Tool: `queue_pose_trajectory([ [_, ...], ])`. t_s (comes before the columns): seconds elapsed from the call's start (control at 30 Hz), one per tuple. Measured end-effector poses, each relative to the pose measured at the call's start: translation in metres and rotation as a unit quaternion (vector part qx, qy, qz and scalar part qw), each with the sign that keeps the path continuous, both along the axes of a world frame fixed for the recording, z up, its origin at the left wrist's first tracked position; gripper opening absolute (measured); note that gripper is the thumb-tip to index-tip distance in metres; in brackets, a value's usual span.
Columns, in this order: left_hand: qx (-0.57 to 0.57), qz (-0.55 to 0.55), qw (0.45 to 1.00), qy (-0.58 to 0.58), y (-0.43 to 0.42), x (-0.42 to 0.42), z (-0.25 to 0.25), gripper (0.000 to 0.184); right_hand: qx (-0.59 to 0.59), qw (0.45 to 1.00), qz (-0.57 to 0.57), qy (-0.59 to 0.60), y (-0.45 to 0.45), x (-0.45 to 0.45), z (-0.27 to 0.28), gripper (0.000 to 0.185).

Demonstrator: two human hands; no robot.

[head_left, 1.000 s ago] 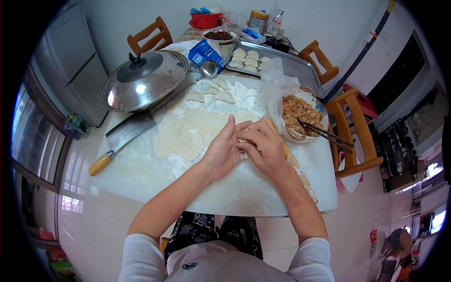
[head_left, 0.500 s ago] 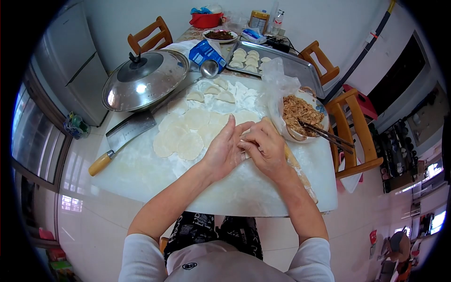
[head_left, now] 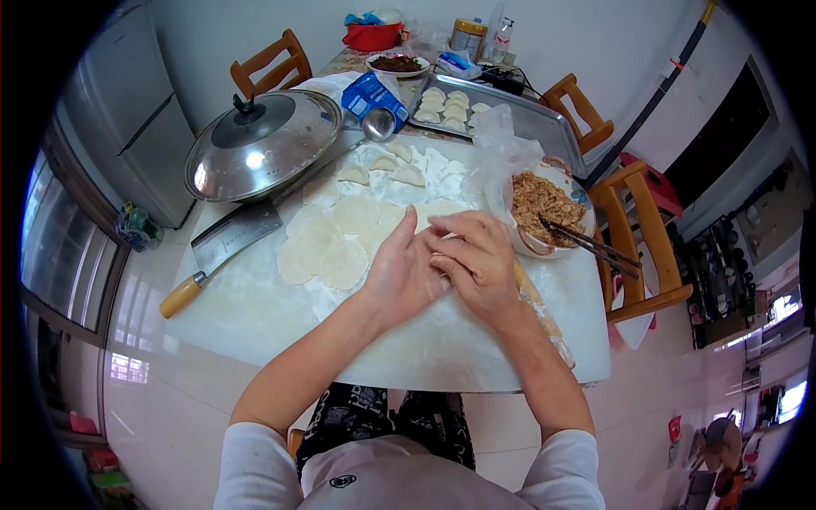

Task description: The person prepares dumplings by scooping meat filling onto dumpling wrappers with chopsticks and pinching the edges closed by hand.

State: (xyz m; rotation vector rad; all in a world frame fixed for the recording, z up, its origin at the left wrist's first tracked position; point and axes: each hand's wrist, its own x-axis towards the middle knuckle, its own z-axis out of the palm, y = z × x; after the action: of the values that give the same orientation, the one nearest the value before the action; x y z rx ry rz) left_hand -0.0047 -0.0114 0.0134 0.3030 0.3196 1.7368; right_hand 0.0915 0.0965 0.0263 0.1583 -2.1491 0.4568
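My left hand (head_left: 401, 276) is palm up over the board, thumb raised, its fingers curled and partly hidden behind my right hand (head_left: 478, 268). The right fingers and thumb are bent together against the left fingers. Whatever lies between the two hands is hidden. Round dough wrappers (head_left: 342, 263) overlap on the floured board (head_left: 399, 353), left of my hands. Folded dumplings (head_left: 409, 175) rest farther back on the flour. A rolling pin (head_left: 544, 314) lies beside my right hand. Beyond it stands a bowl of filling (head_left: 544, 204) with dark chopsticks (head_left: 595, 246) in it.
At the left are a lidded pan (head_left: 263, 144) and a cleaver (head_left: 238, 234). A ladle (head_left: 378, 125) and blue packet (head_left: 365, 93) sit behind the board. A metal tray (head_left: 540, 127) carries several dumplings. Wooden chairs (head_left: 650, 229) stand around the table.
The fingers of my right hand have lifted and spread a little across the left fingers. My left thumb has tilted slightly to the left. Objects on the table have not moved.
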Motion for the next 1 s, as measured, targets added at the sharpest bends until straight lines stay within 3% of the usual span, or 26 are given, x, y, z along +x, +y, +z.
queue_pose_trajectory([
  [0.13, 0.021, -0.014, 1.000, 0.009, 0.000, -0.003, -0.005, 0.066, -0.025, 1.000, -0.003, 0.003, 0.002, 0.000, -0.004, 0.017],
  [0.23, 0.044, -0.023, 0.998, -0.035, 0.002, -0.003, -0.010, 0.062, 0.019, 0.999, 0.023, -0.035, 0.011, 0.002, -0.010, 0.022],
  [0.33, 0.001, 0.000, 1.000, -0.019, 0.000, 0.000, -0.003, 0.062, 0.021, 0.998, 0.022, -0.054, 0.007, 0.002, -0.008, 0.024],
  [0.43, 0.045, -0.031, 0.998, -0.013, 0.001, -0.004, -0.007, 0.062, -0.081, 0.997, -0.012, 0.001, -0.003, -0.002, -0.001, 0.024],
  [0.63, 0.005, 0.003, 1.000, -0.024, 0.002, -0.004, -0.008, 0.066, 0.026, 0.997, 0.043, -0.053, 0.016, -0.003, -0.015, 0.031],
  [0.83, 0.015, -0.007, 1.000, 0.000, -0.001, -0.002, -0.001, 0.071, -0.054, 0.998, -0.045, 0.002, -0.004, -0.003, -0.002, 0.026],
  [1.0, -0.001, 0.012, 0.999, -0.037, -0.001, -0.001, 0.001, 0.070, 0.078, 0.995, 0.000, -0.061, 0.013, -0.002, -0.017, 0.041],
])
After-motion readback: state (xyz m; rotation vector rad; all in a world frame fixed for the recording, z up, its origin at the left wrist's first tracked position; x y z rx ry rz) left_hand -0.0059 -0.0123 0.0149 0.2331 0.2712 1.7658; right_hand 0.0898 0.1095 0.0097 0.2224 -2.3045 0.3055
